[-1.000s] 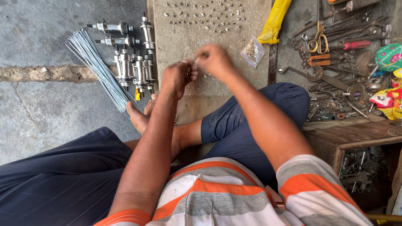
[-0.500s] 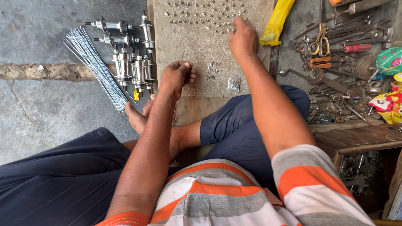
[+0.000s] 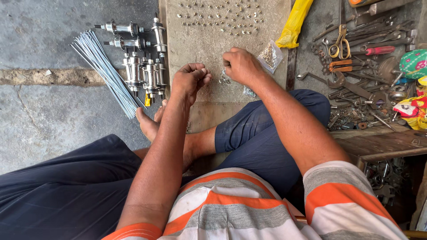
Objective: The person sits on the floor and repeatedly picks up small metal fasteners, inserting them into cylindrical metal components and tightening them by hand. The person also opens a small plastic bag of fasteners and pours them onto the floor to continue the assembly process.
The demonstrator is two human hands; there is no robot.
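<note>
Right hand [image 3: 242, 66]: fingers curled down onto small loose silver metal nuts [image 3: 223, 80], mid-slab on grey stone counter [image 3: 209, 42].
Left hand [image 3: 191, 80]: loosely clenched, contents cannot tell.
Handling: likely light, hard, slippery; pinch by edges.
Around: clear nut packet [image 3: 269, 55] at 3 o'clock; chrome hubs [image 3: 144, 69], steel spokes [image 3: 104, 69] at 9 o'clock.

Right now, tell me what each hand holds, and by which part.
Cannot be told for certain. The right hand pinches at small metal nuts on the board, fingertips hidden. The left hand is curled, contents unseen.
</note>
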